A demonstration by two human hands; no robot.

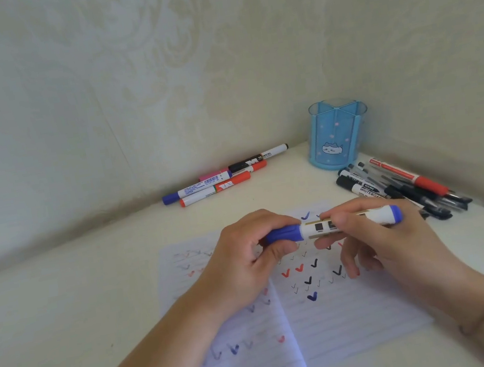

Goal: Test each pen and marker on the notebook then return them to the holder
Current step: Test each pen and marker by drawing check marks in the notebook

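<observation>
I hold a blue-and-white marker (314, 229) level above the open lined notebook (343, 313), which is covered in red, black and blue ticks. My left hand (247, 265) grips its blue cap end. My right hand (380, 244) pinches the white barrel near the other blue end. The blue pen holder (336, 136) with a cat picture stands in the back right corner; nothing shows above its rim.
Several markers (220, 177) in red, blue, pink and black lie against the back wall. A pile of black and red pens and whiteboard markers (399, 187) lies to the right, below the holder. Walls close off the white table's (63, 306) back and right side.
</observation>
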